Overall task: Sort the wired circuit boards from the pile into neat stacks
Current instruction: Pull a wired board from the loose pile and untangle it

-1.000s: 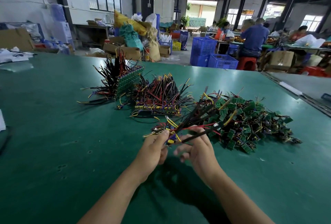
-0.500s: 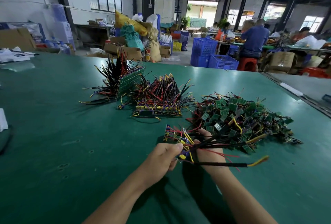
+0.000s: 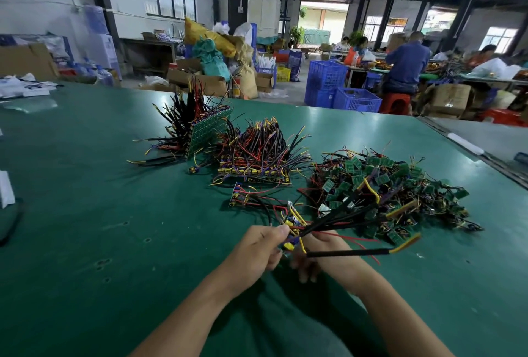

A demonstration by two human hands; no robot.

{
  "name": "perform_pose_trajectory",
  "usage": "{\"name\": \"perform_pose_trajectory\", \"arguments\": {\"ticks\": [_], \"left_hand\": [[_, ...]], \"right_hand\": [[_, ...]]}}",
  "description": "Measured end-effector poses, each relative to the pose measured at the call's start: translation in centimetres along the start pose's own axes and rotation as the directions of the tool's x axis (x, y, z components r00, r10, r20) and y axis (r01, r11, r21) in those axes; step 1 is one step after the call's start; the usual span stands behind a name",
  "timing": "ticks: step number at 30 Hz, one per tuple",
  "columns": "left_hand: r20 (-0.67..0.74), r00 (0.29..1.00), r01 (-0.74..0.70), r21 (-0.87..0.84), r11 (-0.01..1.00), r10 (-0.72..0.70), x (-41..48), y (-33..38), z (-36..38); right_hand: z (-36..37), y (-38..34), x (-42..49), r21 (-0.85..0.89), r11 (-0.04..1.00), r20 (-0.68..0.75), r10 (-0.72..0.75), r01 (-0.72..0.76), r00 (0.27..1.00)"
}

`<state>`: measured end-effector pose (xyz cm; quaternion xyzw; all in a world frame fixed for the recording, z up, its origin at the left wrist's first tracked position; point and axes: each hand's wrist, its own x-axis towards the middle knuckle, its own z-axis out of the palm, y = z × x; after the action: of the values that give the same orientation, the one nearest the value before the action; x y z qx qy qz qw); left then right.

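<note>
Green table mat (image 3: 85,214) lies open at left and bottom right. An upright board stack (image 3: 210,131), a flat wire-bristling stack (image 3: 254,168) and a tangled heap of small green boards (image 3: 385,185) block the centre.

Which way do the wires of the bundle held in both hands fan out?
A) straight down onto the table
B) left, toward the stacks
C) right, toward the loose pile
C: the left hand and right hand hold the bundle, its black wires reaching right across the loose pile.

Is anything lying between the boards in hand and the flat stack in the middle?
Yes: a loose wired board lies just in front of the stack, its wires trailing toward the held boards.
</note>
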<state>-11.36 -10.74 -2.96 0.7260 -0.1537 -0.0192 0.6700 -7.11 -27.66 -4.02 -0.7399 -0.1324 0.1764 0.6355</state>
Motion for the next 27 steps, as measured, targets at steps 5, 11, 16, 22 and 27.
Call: {"name": "perform_pose_trajectory", "arguments": {"ticks": [5, 11, 16, 22, 27], "left_hand": [[0.009, 0.997, 0.079, 0.07, 0.994, -0.08, 0.0, -0.2, 0.0], [0.113, 0.985, 0.127, 0.016, 0.992, -0.128, -0.3, 0.2, 0.3], [0.189, 0.976, 0.128, -0.084, 0.988, -0.111, -0.5, 0.1, 0.7], [0.249, 0.961, 0.179, -0.219, 0.959, -0.122, -0.7, 0.6, 0.6], [0.273, 0.957, 0.166, -0.234, 0.958, -0.099, -0.9, 1.0, 0.2]], "right_hand": [[0.5, -0.7, 0.0, 0.393, 0.919, 0.004, -0.027, 0.023, 1.0], [0.8, -0.8, -0.5, 0.443, 0.892, 0.308, -0.056, -0.091, 0.95], [0.5, -0.5, -0.4, 0.472, 0.882, 0.19, -0.086, -0.014, 0.978], [0.6, 0.6, 0.7, 0.469, 0.883, 0.102, -0.014, -0.035, 0.995], [1.5, 0.6, 1.2, 0.531, 0.847, 0.107, -0.025, -0.036, 0.994]]}}
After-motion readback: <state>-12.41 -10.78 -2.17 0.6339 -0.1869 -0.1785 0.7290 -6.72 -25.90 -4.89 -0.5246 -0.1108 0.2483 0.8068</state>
